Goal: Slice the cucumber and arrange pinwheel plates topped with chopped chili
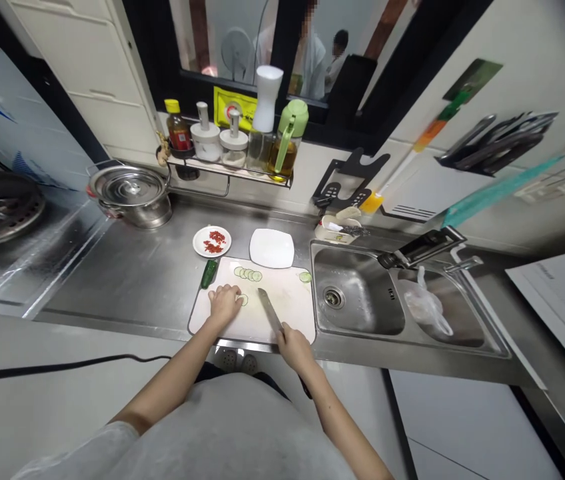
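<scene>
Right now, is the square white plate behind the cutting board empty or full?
Empty: the square white plate shows bare white surface; the red bits lie on the round plate beside it.

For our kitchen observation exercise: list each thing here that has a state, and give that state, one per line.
left hand, resting on the cutting board
right hand, closed on the knife
knife, blade over the board
cucumber end, uncut, at the board's left edge
cucumber slices, cut, in a row
pot, lid on
round plate, holds red pieces
plastic bag, crumpled in the right sink basin
</scene>
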{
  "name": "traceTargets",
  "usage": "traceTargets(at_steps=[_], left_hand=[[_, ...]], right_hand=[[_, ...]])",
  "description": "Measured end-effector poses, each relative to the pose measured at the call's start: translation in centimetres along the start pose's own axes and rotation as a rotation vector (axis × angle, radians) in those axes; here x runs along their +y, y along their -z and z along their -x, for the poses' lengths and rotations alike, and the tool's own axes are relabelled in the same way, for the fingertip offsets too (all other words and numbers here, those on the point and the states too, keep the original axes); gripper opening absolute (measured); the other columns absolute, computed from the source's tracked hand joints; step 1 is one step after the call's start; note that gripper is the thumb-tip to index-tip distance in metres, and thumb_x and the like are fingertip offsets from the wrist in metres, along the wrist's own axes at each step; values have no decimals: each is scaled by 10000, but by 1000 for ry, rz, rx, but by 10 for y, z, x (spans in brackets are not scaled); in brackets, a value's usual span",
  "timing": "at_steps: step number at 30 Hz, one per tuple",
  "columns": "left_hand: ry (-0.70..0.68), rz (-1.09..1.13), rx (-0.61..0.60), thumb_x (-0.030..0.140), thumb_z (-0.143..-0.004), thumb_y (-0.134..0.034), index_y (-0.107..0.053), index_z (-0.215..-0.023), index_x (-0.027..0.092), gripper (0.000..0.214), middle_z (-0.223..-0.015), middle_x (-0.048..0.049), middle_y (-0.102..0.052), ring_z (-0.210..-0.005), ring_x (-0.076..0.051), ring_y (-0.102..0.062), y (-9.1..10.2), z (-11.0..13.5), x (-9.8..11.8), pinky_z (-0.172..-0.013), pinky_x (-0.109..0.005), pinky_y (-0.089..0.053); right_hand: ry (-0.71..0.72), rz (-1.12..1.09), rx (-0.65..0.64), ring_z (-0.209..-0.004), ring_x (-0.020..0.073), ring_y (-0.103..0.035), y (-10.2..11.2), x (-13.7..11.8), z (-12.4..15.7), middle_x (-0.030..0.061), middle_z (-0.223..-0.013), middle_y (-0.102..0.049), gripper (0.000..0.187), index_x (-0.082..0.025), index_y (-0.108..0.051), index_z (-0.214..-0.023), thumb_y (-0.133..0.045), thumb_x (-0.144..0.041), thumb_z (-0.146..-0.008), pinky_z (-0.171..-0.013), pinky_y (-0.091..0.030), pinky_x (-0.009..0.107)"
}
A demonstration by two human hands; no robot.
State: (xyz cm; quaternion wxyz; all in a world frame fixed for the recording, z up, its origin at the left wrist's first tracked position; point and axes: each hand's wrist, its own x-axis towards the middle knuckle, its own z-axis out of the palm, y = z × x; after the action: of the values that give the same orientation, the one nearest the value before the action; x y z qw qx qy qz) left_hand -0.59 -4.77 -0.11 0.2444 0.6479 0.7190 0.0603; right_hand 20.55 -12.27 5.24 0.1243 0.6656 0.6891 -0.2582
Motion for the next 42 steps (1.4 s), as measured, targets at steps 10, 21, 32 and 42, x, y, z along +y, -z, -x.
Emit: traceTargets(at_steps=[10, 21, 32, 42], left_hand=[[-3, 26, -6, 166, -814, -487, -601, -911, 215, 158, -1008, -76, -660, -1024, -252, -531, 3, 4, 14, -855, -396, -266], [80, 209, 59, 282, -821, -510, -606, -866, 242, 113, -862, 0, -698, -911, -204, -607, 17, 21, -7, -849, -370, -291], [212, 140, 123, 276, -830, -496, -608, -897, 247, 134, -936, -28, -684, -979, -248, -572, 20, 25, -44, -864, -402, -296], [110, 124, 193, 306, -843, -490, -635, -1027, 274, 237, -1110, -72, -612, -1085, -280, -494, 15, 13, -14, -909, -423, -297]], right_hand=[[-37, -39, 65, -991, 201, -628, -6, 10, -5, 105, -1049, -693, 308, -185, -540, -1166, -331, -318, -982, -722, -361, 248], [-4, -53, 14, -922, 189, -627, -2, 4, -7, 81, -986, -693, 273, -182, -552, -1080, -342, -324, -981, -647, -315, 239], [-13, -39, 2, -1002, 209, -615, 0, 3, -6, 119, -1068, -680, 344, -176, -552, -1188, -334, -344, -981, -727, -364, 252], [-24, -67, 70, -970, 215, -631, -4, 16, -4, 100, -1019, -696, 340, -169, -553, -1164, -328, -339, -974, -704, -353, 257]])
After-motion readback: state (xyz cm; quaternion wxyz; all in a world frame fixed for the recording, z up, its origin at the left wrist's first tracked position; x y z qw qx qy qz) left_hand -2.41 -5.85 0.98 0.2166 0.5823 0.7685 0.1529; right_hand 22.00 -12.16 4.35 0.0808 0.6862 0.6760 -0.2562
